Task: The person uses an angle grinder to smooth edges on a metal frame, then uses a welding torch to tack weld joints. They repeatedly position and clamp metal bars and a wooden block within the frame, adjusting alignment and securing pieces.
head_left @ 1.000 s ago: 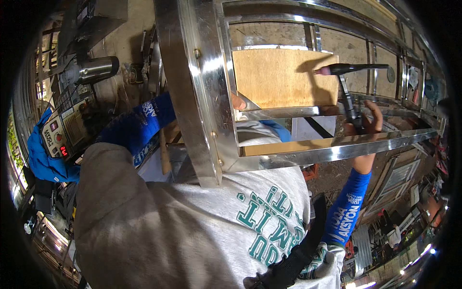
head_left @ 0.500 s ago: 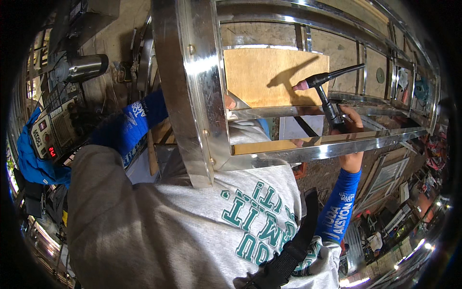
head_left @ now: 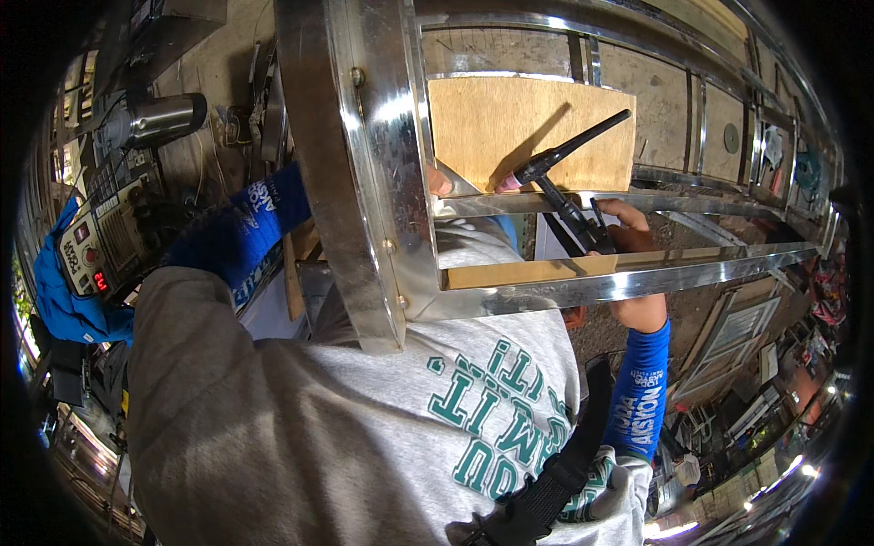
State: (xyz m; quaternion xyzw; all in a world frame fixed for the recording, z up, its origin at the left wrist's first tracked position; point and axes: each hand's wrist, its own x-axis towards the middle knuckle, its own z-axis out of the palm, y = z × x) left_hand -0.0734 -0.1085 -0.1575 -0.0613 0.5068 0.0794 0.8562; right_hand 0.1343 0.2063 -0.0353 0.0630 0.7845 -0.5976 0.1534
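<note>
My right hand (head_left: 633,232) is closed around the handle of a black TIG welding torch (head_left: 563,205), reaching through the frame opening. The torch's pink nozzle tip (head_left: 508,184) points left toward the inner corner of a shiny metal tube frame (head_left: 546,293). A thin plywood board (head_left: 523,127) lies just beyond, with the torch's shadow across it. Only some fingertips of my left hand (head_left: 442,180) show, beside the upright tube at that corner. The rest of that hand is hidden behind the wide metal post (head_left: 314,164).
A welding machine (head_left: 102,241) with a red lit display stands at the left, a blue cloth (head_left: 55,282) beside it. A steel tumbler (head_left: 164,118) is above it. More metal bars run along the far side. At the right lies a white louvred panel (head_left: 733,328).
My right hand has moved left with the torch, bringing the pink nozzle nearer the frame corner and my left fingertips. The view has shifted slightly.
</note>
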